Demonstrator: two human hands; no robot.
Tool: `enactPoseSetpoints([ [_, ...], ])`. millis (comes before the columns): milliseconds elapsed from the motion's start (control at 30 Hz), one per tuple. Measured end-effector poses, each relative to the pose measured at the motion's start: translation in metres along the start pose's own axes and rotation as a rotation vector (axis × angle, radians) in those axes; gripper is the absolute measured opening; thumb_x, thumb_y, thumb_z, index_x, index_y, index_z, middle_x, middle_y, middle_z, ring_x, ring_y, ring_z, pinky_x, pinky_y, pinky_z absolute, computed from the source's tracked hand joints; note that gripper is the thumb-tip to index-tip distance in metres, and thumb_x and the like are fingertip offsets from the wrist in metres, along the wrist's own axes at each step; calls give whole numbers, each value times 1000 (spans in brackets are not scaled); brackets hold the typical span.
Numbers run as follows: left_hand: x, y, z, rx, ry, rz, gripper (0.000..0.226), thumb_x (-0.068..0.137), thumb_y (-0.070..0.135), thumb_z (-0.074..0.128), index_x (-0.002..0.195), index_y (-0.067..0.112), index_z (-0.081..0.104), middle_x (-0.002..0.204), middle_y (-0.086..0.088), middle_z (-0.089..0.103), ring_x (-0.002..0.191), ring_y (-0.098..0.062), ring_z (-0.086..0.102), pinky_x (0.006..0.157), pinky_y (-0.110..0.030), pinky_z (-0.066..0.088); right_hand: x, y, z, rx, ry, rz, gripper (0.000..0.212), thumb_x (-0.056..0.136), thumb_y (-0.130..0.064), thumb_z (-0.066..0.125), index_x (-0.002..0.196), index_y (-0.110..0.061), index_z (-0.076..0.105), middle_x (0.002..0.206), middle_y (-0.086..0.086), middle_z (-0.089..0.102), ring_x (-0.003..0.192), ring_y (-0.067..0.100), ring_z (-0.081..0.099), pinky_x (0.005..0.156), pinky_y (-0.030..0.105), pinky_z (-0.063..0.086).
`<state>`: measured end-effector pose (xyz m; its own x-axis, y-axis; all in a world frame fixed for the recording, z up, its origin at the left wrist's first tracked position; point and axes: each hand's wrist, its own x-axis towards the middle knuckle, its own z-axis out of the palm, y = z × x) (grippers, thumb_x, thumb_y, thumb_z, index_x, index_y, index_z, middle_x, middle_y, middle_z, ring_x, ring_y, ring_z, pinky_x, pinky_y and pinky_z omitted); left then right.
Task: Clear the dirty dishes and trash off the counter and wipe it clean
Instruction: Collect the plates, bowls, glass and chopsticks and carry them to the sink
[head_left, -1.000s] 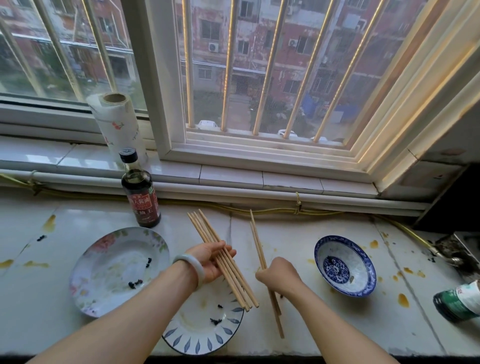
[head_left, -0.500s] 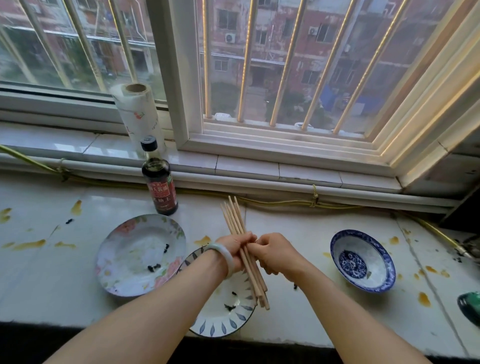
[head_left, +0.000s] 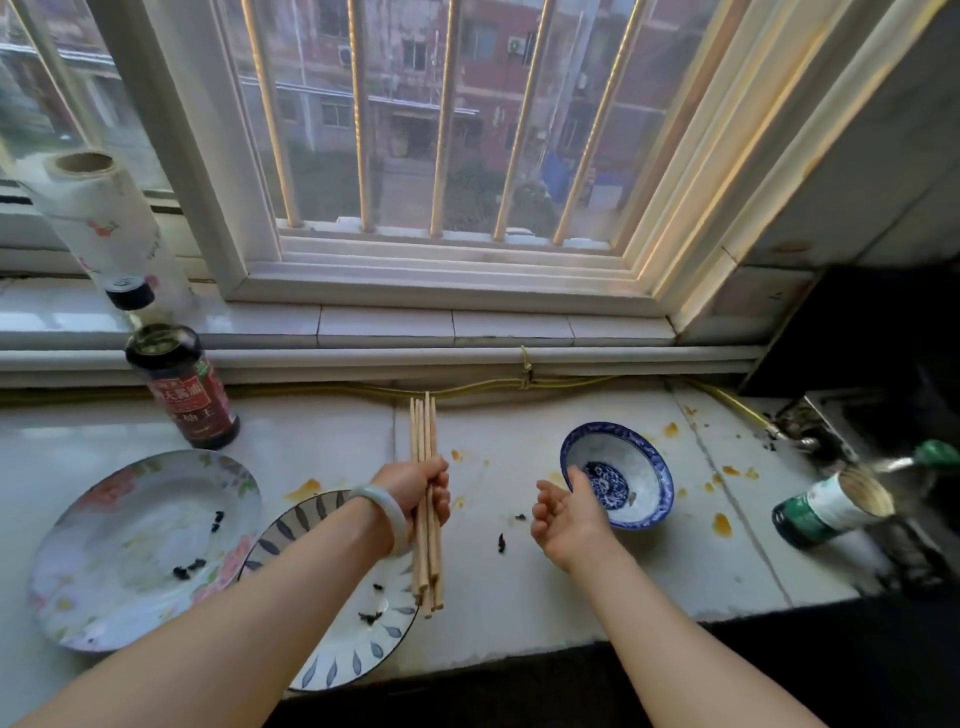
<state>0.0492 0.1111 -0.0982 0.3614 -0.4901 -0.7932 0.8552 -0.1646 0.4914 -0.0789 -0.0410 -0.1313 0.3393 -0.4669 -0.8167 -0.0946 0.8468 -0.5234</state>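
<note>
My left hand (head_left: 418, 488) grips a bundle of several wooden chopsticks (head_left: 423, 431) upright above the white counter (head_left: 519, 582). My right hand (head_left: 563, 512) hovers open and holds nothing, just left of the small blue-and-white bowl (head_left: 647, 467). A floral plate (head_left: 130, 540) with dark crumbs sits at the left. A white plate with blue leaf marks (head_left: 374, 639) lies partly under my left forearm. Yellow sauce stains (head_left: 722, 525) and dark crumbs (head_left: 501, 540) dot the counter.
A dark sauce bottle (head_left: 182, 389) stands at the back left, with a paper towel roll (head_left: 98, 218) on the windowsill behind it. A green-labelled bottle (head_left: 826, 509) lies at the right edge by the stove. A yellow cord (head_left: 524, 382) runs along the back wall.
My right hand passed its chopsticks into the left hand's bundle, let go and moved right toward the bowl. The left hand closed round the whole bundle and turned it upright.
</note>
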Motion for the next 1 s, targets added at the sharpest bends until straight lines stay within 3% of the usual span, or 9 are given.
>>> enactPoseSetpoints([
  [167,5,-4,-1,21,-48,16,13,96,20,56,93,7,57,60,-1,52,44,-9,44,39,-19,44,12,4,-11,171,91,17,39,100,-39,37,75,-12,48,64,2,50,42,12,45,34,11,30],
  [267,5,-1,-12,59,-60,47,20,94,23,60,104,5,59,60,-1,53,43,-9,44,39,-20,43,17,1,-16,218,132,-24,32,101,-25,33,75,-12,46,66,2,51,33,10,46,33,10,29],
  [333,-1,4,-21,121,-60,83,27,92,24,62,109,3,59,62,-1,52,42,-8,43,38,-19,42,17,-1,-18,171,140,-36,29,100,-19,33,76,-10,47,63,1,52,39,11,45,32,10,28],
  [433,-17,16,-37,252,-66,140,29,90,24,65,109,2,58,64,-1,49,43,-8,39,38,-19,39,8,2,-16,-1,104,-51,28,97,-17,39,71,-11,48,48,0,53,34,10,42,32,13,26],
  [533,-34,28,-61,413,2,188,24,90,28,65,95,7,54,62,-1,48,45,-10,41,41,-19,42,-11,7,-4,-221,9,-79,25,96,-17,44,71,-12,48,51,1,50,35,11,36,33,17,23],
  [800,-64,33,-137,641,312,319,23,91,27,64,91,7,54,62,-2,49,43,-11,41,43,-25,41,-54,27,47,-872,-330,-171,26,95,-21,45,70,-11,46,51,8,50,36,16,34,41,19,21],
  [1000,-78,15,-176,721,513,307,16,89,22,64,92,6,59,68,-5,58,42,-13,42,38,-22,38,-64,48,75,-1299,-462,-215,26,92,-20,44,68,-9,48,50,8,47,37,15,30,39,19,20],
])
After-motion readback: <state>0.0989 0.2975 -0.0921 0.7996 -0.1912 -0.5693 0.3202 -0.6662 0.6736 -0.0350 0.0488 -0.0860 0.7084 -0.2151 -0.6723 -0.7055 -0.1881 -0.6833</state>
